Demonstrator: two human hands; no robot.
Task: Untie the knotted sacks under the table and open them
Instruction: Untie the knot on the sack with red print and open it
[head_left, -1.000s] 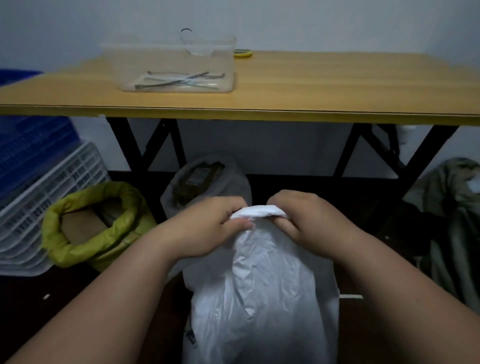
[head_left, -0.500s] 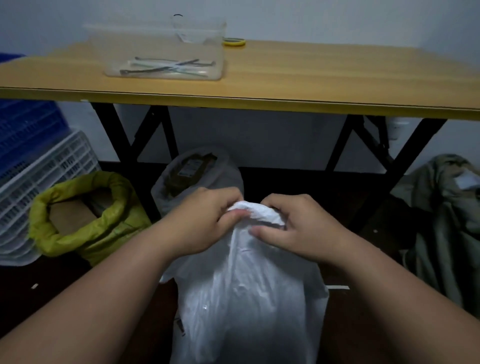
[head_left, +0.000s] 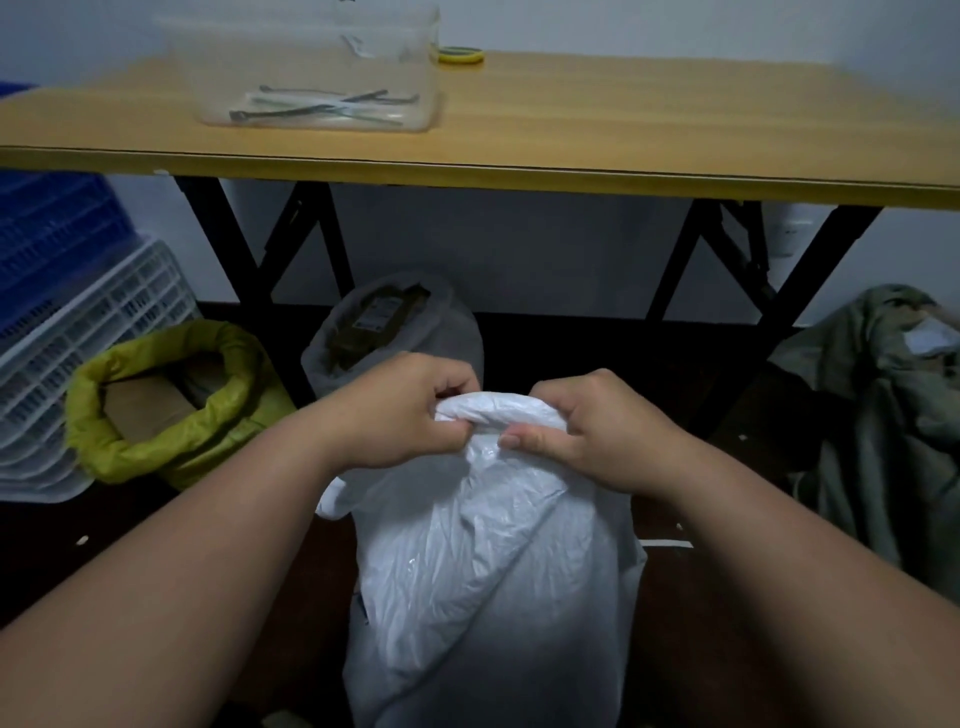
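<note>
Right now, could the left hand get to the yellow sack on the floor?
Probably yes. The yellow sack sits open just left of the left hand, with nothing between them. But that hand grips the white sack and must let go first.

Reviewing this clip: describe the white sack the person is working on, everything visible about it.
The white sack looks like thin, crinkled plastic with a slight sheen. It stands upright on the dark floor in front of the table, its base cut off by the frame edge. Its top is bunched into a rolled, twisted ridge and is not open. The left hand and right hand both grip that ridge from either side, thumbs toward the camera. A grey sack stands behind it; contact between them cannot be judged.
</note>
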